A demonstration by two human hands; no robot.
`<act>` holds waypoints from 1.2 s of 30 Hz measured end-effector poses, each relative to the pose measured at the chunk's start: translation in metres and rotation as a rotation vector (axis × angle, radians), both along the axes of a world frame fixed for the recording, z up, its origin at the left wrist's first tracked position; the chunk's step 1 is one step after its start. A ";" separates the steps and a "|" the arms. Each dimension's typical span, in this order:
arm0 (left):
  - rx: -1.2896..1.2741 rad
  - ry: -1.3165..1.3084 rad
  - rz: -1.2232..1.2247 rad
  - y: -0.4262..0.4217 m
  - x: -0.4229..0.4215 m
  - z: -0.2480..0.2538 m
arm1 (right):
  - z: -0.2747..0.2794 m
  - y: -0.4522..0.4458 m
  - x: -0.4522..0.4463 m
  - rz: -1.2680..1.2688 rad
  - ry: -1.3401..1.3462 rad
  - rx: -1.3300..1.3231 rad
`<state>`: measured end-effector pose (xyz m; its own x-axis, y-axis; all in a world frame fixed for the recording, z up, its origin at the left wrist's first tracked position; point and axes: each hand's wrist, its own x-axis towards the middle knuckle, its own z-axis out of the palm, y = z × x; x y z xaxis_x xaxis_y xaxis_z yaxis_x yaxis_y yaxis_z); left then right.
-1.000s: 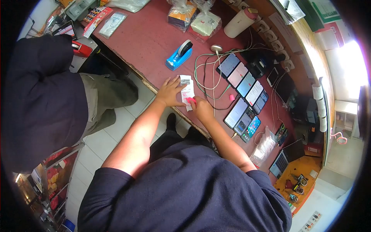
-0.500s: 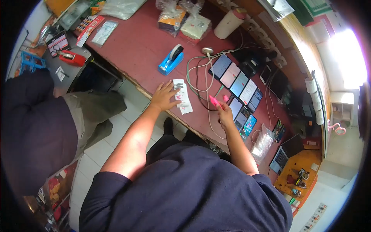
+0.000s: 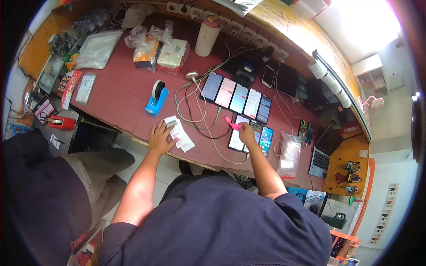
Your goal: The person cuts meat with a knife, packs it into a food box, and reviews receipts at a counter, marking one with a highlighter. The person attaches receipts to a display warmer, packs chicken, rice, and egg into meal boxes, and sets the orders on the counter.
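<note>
My left hand (image 3: 160, 138) lies with its fingers spread on the table, touching the left edge of a printed paper slip (image 3: 181, 137). The slip carries black print at its top and reddish marks lower down. In my right hand (image 3: 246, 133), a pink highlighter (image 3: 235, 127) is pinched, pointing left. Its pink cap (image 3: 228, 119) shows close by the tip; whether they touch I cannot tell. Under and around this hand lie several lit phones (image 3: 266, 139). A blue tape dispenser (image 3: 156, 102) stands beyond my left hand.
Another row of lit phones (image 3: 239, 98) lies farther back. Loose cables (image 3: 199, 119) cross the middle of the red table (image 3: 120, 102). A tall bottle (image 3: 207, 39) and bagged boxes (image 3: 173, 53) stand behind. A laptop (image 3: 320, 159) is at right. Another person (image 3: 40, 190) is close on my left.
The view has turned, so the table appears farther left. My right hand, with the highlighter, has moved over the front phones, beside the cap. My left hand stays on the slip.
</note>
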<state>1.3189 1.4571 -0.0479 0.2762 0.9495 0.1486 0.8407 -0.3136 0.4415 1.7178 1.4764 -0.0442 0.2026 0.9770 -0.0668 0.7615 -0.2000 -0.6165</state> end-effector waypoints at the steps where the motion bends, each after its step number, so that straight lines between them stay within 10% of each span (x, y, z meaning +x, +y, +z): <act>1: -0.014 0.008 0.007 0.000 0.000 0.001 | 0.001 0.004 -0.005 -0.003 0.003 0.009; 13: -0.060 -0.001 0.002 0.001 0.001 0.007 | 0.027 0.064 -0.044 0.060 0.032 0.057; 25: -0.051 0.009 -0.003 -0.001 0.000 0.003 | 0.024 0.078 -0.075 0.743 -0.853 0.025; 36: 0.060 0.025 -0.011 -0.002 -0.004 -0.007 | 0.038 0.042 -0.065 0.484 -0.566 0.131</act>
